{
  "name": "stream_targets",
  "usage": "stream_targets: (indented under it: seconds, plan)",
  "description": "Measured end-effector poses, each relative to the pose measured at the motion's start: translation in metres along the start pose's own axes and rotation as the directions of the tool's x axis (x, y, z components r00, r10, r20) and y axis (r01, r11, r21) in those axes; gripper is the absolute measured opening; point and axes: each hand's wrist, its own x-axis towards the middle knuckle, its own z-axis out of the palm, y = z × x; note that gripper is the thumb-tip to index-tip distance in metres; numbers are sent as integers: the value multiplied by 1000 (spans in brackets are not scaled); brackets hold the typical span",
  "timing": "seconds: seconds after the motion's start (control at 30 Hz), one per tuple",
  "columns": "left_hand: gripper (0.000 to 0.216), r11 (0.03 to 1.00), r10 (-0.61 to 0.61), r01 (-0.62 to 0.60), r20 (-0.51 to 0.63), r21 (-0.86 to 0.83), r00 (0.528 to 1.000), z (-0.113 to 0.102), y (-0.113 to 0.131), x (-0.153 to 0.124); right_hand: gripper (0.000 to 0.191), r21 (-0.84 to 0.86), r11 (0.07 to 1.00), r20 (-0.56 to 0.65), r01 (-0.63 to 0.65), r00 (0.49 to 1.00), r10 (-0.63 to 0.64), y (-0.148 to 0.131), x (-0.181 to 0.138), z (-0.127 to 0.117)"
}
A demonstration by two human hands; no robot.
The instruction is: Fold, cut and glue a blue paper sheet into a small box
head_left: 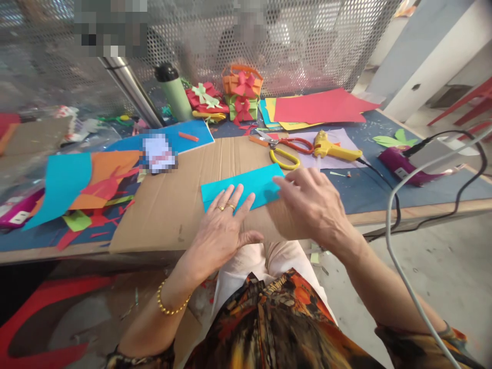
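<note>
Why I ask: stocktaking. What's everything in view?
paper strip: one, turquoise, on cardboard
cardboard: one, brown, on blue table
scissors: at least one, red, yellow, beyond strip
glue gun: one, yellow, on lilac paper
unclear items: two, purple, far left and right
bottle: one, green, behind cardboard
paper crafts: several, red, orange, green, back centre
paper sheets: several, multicoloured, back right, left
paper scraps: many, multicoloured, mostly left
blurred item: one, whitish, cardboard's left side
pole: one, silver, back left
screen: one, grey, behind table
cables: at least two, black, white, right
patterned top: one, multicoloured, bottom
left grip: one hand, gold rings, on strip
right grip: one hand, strip's right end
</note>
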Motion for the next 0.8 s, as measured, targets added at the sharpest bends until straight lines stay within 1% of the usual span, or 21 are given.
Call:
stream_targets:
  seconds: [0.03,0.07,0.1,0.17,0.27,0.43,0.6,0.7,0.8]
  plan:
    - [91,1000,-4,4,4,-3,1000,0,0,0,35,23,994,14,110,994,-111,-6,-2,-2]
    - [91,1000,-9,9,7,-6,1000,0,0,0,32,63,979,32,193,980,-196,-12,-4,-3]
    - [90,1000,-16,16,6,-8,1000,1,1,0,31,103,964,48,244,967,-250,-18,-6,-3]
    - [90,1000,-29,29,4,-9,1000,1,1,0,33,152,951,69,271,956,-284,-25,-9,-2]
    - [92,1000,-23,23,3,-5,1000,2,1,0,35,135,962,63,238,967,-248,-27,-14,0]
    - [96,1000,-6,6,7,9,1000,0,0,0,35,30,992,46,125,991,-126,-15,-25,-3]
    - [98,1000,-5,5,9,11,1000,-1,0,1,32,-87,992,32,87,996,-84,-2,-32,-8]
    - [99,1000,0,0,16,6,1000,-2,0,2,35,-118,991,57,65,997,-59,4,-33,-12]
    - [100,1000,-3,3,24,11,1000,-3,0,2,38,-165,986,81,21,997,-8,9,-34,-15]
